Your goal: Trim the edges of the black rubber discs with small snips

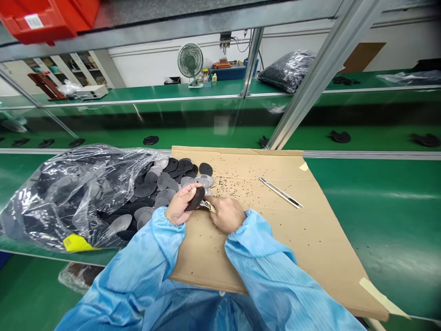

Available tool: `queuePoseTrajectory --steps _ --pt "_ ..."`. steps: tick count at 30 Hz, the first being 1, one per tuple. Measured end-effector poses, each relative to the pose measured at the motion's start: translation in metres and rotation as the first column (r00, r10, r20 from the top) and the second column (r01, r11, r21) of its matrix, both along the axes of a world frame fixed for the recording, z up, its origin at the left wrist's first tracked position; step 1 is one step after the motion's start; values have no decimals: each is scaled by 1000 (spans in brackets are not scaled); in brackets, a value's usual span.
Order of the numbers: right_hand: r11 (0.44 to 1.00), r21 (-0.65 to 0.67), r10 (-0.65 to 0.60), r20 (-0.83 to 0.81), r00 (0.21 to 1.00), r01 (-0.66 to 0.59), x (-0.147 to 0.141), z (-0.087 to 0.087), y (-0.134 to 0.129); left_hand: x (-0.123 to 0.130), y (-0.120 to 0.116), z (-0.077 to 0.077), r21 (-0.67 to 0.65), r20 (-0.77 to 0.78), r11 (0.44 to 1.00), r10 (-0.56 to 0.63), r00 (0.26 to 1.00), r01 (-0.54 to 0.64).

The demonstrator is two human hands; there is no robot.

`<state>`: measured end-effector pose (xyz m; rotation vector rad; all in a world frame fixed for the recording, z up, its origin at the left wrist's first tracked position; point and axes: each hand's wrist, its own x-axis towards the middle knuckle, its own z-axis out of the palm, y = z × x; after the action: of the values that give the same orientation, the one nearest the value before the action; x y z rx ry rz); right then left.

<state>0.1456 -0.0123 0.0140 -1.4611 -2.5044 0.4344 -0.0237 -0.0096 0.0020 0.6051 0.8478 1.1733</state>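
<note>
My left hand point(181, 204) is closed around a black oval disc point(195, 198), tilted with its face towards the right. Held in my right hand point(227, 214) is a small pair of cutting pliers point(207, 205), its metal head at the disc's right edge. The jaws are too small to make out clearly. Beside my left hand lies a loose pile of black and grey oval discs point(167, 184), spilling from a clear plastic bag point(79, 193). Under both hands lies a brown cardboard sheet point(275, 243), scattered with tiny black bits point(229, 184).
A utility knife point(280, 193) rests on the cardboard to the right. Small stacks of black discs point(150, 140) stand along the green conveyor behind. A metal post point(310, 87) rises at the back right, and a red bin point(44, 20) sits on the shelf overhead.
</note>
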Motion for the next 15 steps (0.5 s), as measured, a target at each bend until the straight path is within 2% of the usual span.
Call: queuePoseTrajectory --steps 3,5,7,10,13,15 --pt "999 -13 -37 -63 997 36 -1 -4 0 3 2 0 -13 22 1000 15 1000 -15" --pt "998 -20 -64 -188 980 62 -1 -6 1 4 4 1 -2 72 1000 25 997 -25" --pt "995 -48 -99 -361 927 88 2 -8 4 3 6 2 8 122 999 43 992 -44" --pt "981 -168 -179 -630 756 92 7 -10 10 0 8 3 -14 153 996 89 984 -88" --pt "930 -368 -319 -802 505 4 13 -11 17 -3 7 3 -26 144 991 132 981 -129" --pt "886 -463 -428 -845 321 -39 14 -11 21 -3 7 3 -4 151 989 149 977 -151"
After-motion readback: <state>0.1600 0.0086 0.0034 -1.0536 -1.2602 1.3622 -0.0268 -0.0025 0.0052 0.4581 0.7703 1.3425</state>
